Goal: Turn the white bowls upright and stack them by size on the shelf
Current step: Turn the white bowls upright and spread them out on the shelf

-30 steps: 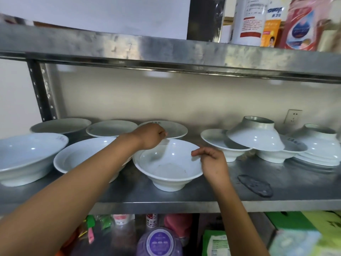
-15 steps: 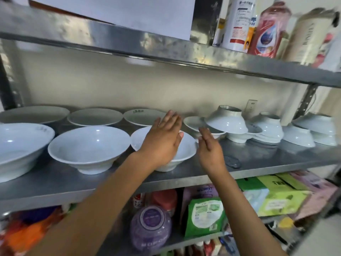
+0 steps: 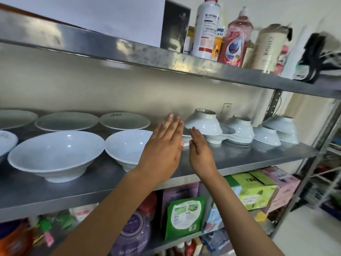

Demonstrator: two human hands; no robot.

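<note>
Both hands flat-fingered and empty: left hand (image 3: 162, 146), right hand (image 3: 200, 151). Inverted bowl (image 3: 203, 123), foot ring up, just beyond right fingertips, propped on upright bowl (image 3: 220, 134). Right nearer. On shelf (image 3: 258, 154).

Both hands, left (image 3: 162, 145) and right (image 3: 200, 150), reach flat-fingered toward an upside-down bowl (image 3: 203, 121) on the shelf (image 3: 239, 157).

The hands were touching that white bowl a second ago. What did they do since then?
Both let go of the upright white bowl at the front of the metal shelf. The left hand and right hand opened flat and moved right, toward the upside-down white bowl. They hold nothing. The bowls stayed where they were, with several on the right unturned.
</note>
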